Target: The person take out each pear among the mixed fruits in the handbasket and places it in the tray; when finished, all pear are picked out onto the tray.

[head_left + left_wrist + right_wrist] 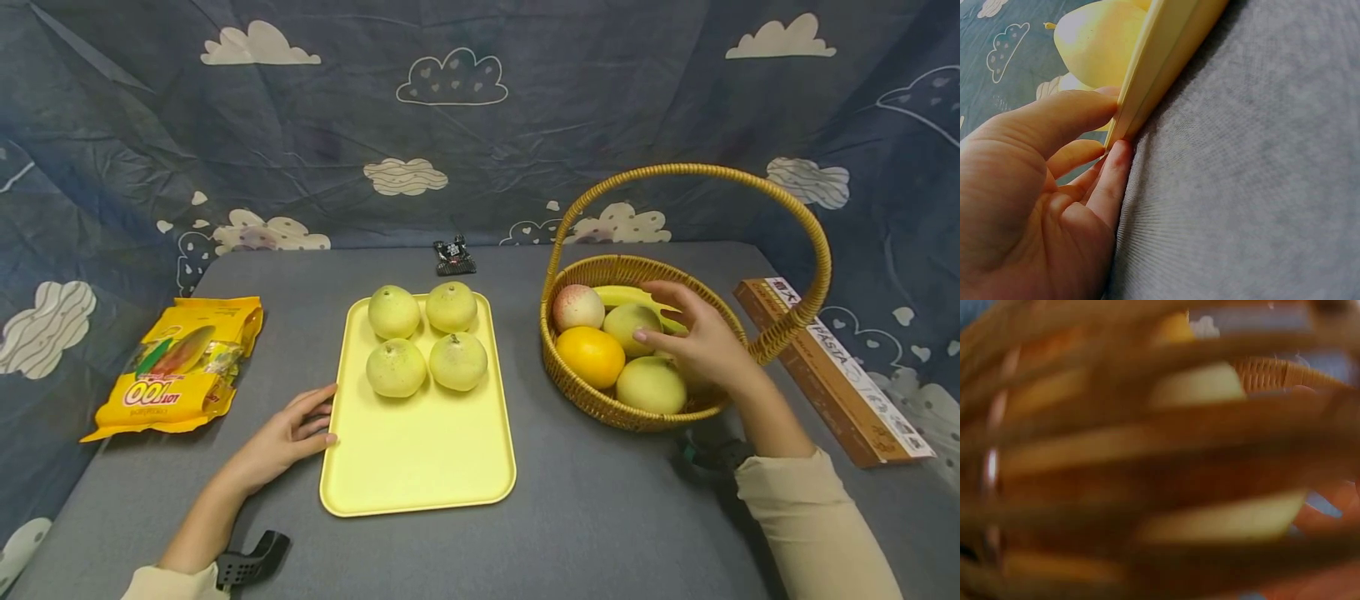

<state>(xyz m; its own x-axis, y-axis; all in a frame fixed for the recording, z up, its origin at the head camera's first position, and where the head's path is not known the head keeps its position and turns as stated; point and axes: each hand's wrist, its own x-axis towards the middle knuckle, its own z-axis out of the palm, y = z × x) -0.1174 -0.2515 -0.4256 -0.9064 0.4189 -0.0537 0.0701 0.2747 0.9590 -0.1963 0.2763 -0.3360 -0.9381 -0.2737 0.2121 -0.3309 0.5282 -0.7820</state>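
My left hand (281, 443) lies at the left edge of a yellow tray (420, 467), with thumb and fingertips touching the rim. In the left wrist view, the fingertips meet the outer side of the tray (1166, 69). Several round, pale green fruits (395, 368) sit at the tray's far end. Over the right side of a wicker basket (592, 408) my right hand (701, 337) reaches in, thumb and fingers spread apart. Its thumb tip is by a green fruit (630, 325). Blurred basket strips hide most of this hand (1329, 550) in the right wrist view.
The basket also holds a peach (578, 307), an orange-yellow fruit (590, 357), bananas (622, 296) and another pale green fruit (651, 386). Its tall handle (697, 169) arches overhead. A yellow candy bag (176, 367) lies left, a small black packet (453, 255) behind, a pasta box (832, 375) right.
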